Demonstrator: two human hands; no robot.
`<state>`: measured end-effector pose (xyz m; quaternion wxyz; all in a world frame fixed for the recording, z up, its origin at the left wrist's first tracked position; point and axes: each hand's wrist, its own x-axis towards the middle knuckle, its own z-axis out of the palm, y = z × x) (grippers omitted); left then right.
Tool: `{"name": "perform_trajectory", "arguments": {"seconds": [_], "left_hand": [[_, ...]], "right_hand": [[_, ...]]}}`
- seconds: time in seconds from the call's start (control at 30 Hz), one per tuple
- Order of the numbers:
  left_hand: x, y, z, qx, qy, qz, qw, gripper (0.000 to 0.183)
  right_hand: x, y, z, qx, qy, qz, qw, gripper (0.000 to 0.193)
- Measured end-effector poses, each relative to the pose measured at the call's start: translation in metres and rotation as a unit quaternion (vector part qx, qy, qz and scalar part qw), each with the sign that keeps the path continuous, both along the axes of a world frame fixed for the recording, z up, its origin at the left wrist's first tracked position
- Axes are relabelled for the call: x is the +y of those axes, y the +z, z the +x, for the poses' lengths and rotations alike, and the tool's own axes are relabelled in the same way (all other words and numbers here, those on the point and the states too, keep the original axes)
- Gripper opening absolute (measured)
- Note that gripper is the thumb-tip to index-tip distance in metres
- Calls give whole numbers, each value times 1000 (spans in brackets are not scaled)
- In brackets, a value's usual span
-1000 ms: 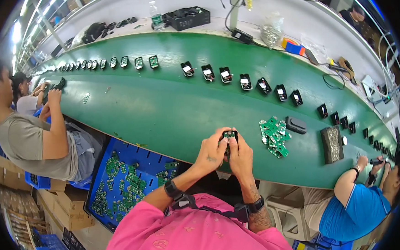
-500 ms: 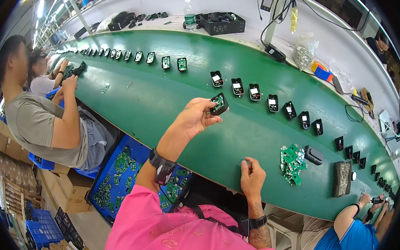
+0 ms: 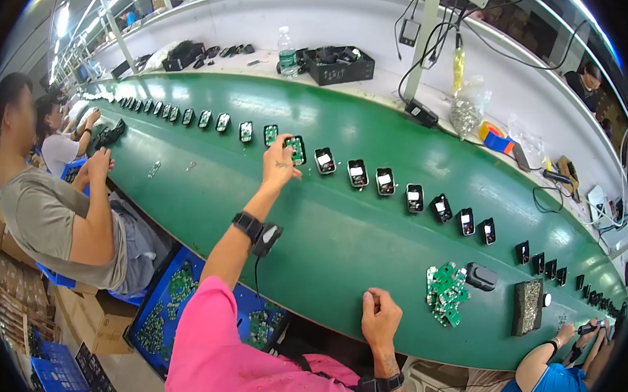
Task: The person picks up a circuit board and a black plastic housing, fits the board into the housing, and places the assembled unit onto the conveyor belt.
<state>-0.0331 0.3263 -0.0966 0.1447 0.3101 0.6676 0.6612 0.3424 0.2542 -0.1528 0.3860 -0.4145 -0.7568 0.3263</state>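
Note:
My left hand [image 3: 279, 166] reaches out over the belt, its fingers closed on a small black plastic housing [image 3: 296, 151] with a green circuit board inside. That housing is at the row, right beside another board-filled housing [image 3: 271, 134]; whether it touches the belt I cannot tell. To its right is a housing with a white label-like patch [image 3: 325, 161] and no green board showing. Near the belt's front edge, my right hand [image 3: 381, 317] is loosely curled, thumb up, with nothing visible in it. A pile of green circuit boards [image 3: 446, 294] lies to its right.
Several black housings run along the green belt [image 3: 318, 267]. Right of the boards are a dark rounded case [image 3: 481, 276] and a box of small metal parts [image 3: 528, 308]. A blue bin [image 3: 241, 301] of boards sits below the edge. Co-workers sit at left [image 3: 64, 218] and lower right [image 3: 548, 376].
My left hand has moved away and left, carrying the housing from mid-belt to the row's end beside the board-filled ones. My right hand stays curled near the edge. The view has shifted slightly.

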Motion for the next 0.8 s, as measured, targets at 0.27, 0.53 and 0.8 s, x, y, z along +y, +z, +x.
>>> {"name": "perform_trajectory", "arguments": {"seconds": [0.27,0.53,0.8], "left_hand": [[53,-80,-86,203,57,-156,965,56],[29,-29,9,498,-34,-207,841,69],[44,-3,2,458,-62,-226,857,53]], "right_hand": [[-2,-3,5,16,7,-22,1000,15],[-13,-9,19,20,1,-54,998,16],[9,20,47,38,32,0,999,16]]}}
